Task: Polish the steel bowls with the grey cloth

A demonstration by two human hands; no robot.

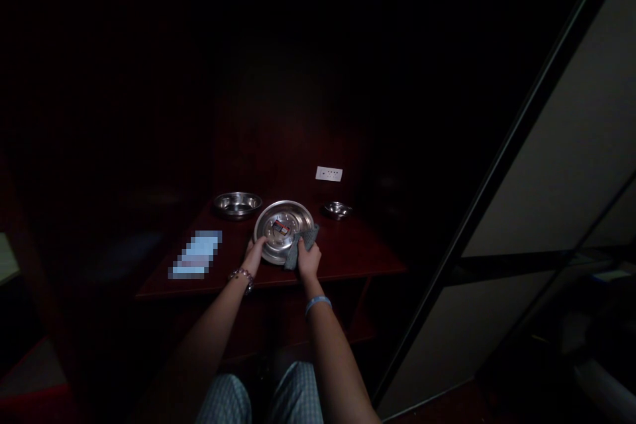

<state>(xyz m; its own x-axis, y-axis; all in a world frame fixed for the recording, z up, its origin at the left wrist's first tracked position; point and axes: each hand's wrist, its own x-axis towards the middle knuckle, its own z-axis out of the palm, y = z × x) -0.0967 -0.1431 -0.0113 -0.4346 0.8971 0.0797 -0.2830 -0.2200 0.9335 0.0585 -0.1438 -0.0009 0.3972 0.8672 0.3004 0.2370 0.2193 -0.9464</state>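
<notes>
A round steel plate (278,212) is tilted up toward me on the dark red table (348,252), with a small sticker at its centre. My left hand (254,254) grips the plate's near left rim. My right hand (308,261) is closed on a grey cloth (301,244) pressed against the plate's lower right edge.
A steel bowl (237,204) stands at the back left of the table and a smaller steel bowl (338,210) at the back right. A pale blurred rectangle (195,254) lies to the left. A white wall socket (328,173) sits behind. A sliding door (546,212) stands to the right.
</notes>
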